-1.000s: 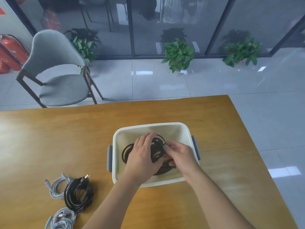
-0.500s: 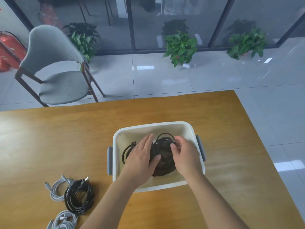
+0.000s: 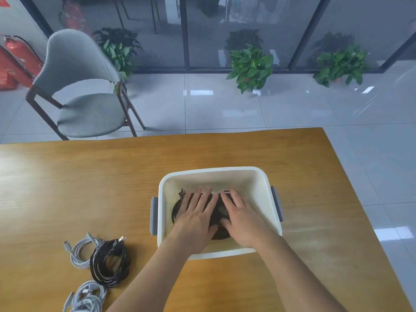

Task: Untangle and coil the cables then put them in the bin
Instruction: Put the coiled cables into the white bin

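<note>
A white bin (image 3: 258,183) with grey handles stands on the wooden table. Inside it lies a coiled black cable (image 3: 217,216), mostly covered by my hands. My left hand (image 3: 195,216) lies flat on the coil's left side with straight fingers. My right hand (image 3: 242,218) presses flat on its right side. A plug end (image 3: 182,192) sticks out at the coil's far left. On the table to the left lie a black coiled cable (image 3: 109,263), a white cable (image 3: 78,251) beside it and another white cable (image 3: 86,297) at the front edge.
A grey chair (image 3: 83,86) stands beyond the table's far left edge. Potted plants (image 3: 249,66) line a glass wall. Red fire extinguishers (image 3: 13,61) stand at the far left. The table's right edge (image 3: 351,188) runs close to the bin.
Both hands have flattened: they went from gripping and arranging the black coil in the bin to pressing down on it with straight fingers. The view shifted slightly.
</note>
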{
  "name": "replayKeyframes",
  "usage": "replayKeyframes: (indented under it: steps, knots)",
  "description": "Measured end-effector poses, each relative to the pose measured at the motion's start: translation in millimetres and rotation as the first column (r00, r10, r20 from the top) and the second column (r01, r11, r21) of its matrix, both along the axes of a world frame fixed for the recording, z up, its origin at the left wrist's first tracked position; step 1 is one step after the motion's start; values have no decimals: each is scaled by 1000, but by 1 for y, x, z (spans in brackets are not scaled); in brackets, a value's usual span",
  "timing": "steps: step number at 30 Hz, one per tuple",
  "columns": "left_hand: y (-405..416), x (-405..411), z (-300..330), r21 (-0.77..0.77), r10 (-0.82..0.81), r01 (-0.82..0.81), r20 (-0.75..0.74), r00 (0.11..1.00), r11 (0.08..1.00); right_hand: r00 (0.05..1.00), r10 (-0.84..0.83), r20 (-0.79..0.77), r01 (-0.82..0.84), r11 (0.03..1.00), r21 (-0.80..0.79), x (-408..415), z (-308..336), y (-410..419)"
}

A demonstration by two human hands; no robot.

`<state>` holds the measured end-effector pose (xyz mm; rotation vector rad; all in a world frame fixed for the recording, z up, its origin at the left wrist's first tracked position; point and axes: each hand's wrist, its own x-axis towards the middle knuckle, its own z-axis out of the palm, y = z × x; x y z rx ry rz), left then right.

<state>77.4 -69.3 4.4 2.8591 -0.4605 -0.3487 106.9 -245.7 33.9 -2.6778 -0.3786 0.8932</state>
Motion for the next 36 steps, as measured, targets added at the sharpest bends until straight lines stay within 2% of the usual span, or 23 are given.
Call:
replayKeyframes:
  steps: [4, 11, 18, 21, 25, 31, 36]
  knots:
    - [1, 1, 10, -15, 13, -14, -41, 999, 1000, 999, -34, 18, 33, 998, 51, 1, 4, 0]
    - [11, -20, 36, -258, 103, -91, 32, 994, 962, 991, -105, 85, 80, 965, 251, -23, 33, 12]
    - [60, -86, 64, -353, 246, -165, 199, 949, 921, 980, -17, 197, -57, 930, 364, -66, 67, 53]
    - [87, -126, 67, -394, 343, -244, 204, 917, 886, 974, 61, 219, -142, 915, 378, -86, 78, 77]
    - [120, -175, 55, -428, 497, -391, 166, 852, 814, 967, 162, 199, -234, 877, 420, -110, 82, 117]
    - [165, -236, 26, -381, 668, -594, 89, 739, 708, 928, 354, 118, -372, 847, 380, -143, 69, 177]
    - [189, -274, -9, -305, 838, -819, -103, 536, 486, 910, 412, 45, -404, 857, 319, -162, 43, 207]
